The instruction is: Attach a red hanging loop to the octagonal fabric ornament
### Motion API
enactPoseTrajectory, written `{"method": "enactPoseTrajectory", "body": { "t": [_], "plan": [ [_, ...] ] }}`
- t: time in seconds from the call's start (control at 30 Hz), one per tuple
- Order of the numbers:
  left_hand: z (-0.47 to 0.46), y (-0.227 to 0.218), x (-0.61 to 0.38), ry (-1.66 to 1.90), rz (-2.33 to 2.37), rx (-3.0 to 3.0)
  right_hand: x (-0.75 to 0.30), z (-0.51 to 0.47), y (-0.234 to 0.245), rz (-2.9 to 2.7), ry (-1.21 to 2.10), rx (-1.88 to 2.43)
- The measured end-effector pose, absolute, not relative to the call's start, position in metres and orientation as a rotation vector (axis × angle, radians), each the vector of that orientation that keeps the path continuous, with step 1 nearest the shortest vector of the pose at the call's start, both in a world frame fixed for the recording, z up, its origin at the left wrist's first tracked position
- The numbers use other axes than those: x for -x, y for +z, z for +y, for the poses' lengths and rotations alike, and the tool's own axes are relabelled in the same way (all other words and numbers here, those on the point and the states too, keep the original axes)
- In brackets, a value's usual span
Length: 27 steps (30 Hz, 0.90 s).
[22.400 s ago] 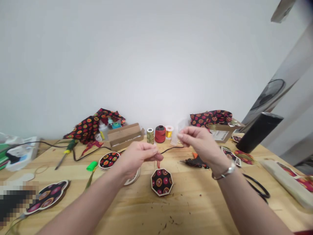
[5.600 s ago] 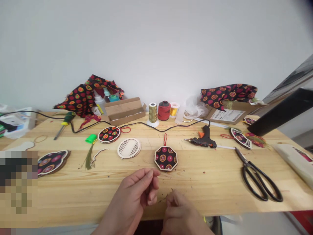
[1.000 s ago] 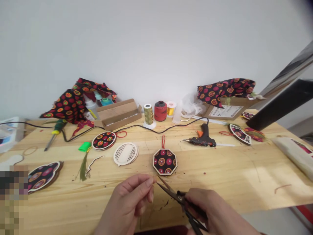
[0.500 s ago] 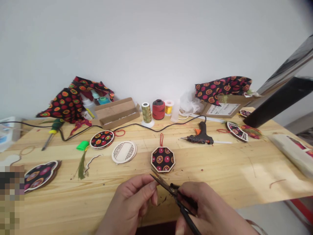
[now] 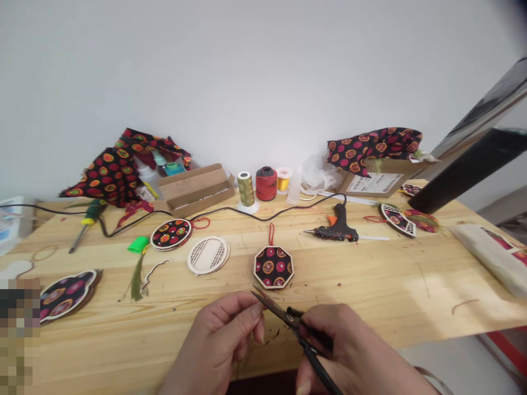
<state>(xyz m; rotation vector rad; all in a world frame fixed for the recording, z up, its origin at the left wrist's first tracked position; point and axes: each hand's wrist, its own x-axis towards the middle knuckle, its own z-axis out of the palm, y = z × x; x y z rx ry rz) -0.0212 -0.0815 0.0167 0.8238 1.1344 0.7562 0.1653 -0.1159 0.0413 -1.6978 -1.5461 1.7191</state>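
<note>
In my right hand point(image 5: 335, 337) is a pair of black-handled scissors point(image 5: 284, 314), blades pointing up and left. The blades reach the fingertips of my left hand point(image 5: 228, 332), which is closed in a pinch. What those fingers hold is too small or hidden to make out. Just beyond the scissor tips lies an octagonal wooden-framed ornament point(image 5: 274, 267) with dark patterned fabric and a red loop. Left of it rest a pale openwork round wooden piece point(image 5: 208, 255) and a round fabric ornament point(image 5: 171, 235).
A black hot glue gun point(image 5: 335, 226) lies right of centre, its cable running across the table point(image 5: 362, 307). Behind stand thread spools point(image 5: 266, 184) and a cardboard box point(image 5: 197, 192). A screwdriver point(image 5: 87, 225), green tassel point(image 5: 137, 280) and scalloped ornament point(image 5: 68, 296) lie left. A black post point(image 5: 469, 173) rises right.
Both hands and the scissors hold nearly the same pose at the pinched fingertips. The whole view has shifted very slightly.
</note>
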Motion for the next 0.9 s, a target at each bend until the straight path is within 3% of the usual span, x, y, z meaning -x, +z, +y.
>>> {"method": "enactPoseTrajectory", "body": {
  "t": [0.53, 0.9],
  "plan": [
    [-0.081, 0.012, 0.023, 0.759, 1.151, -0.818, -0.164, -0.116, 0.038, -1.487, 1.701, 1.622],
    [-0.077, 0.006, 0.038, 0.967, 1.291, -0.630, -0.174, -0.117, 0.040, -1.587, 1.848, 1.628]
  ]
}}
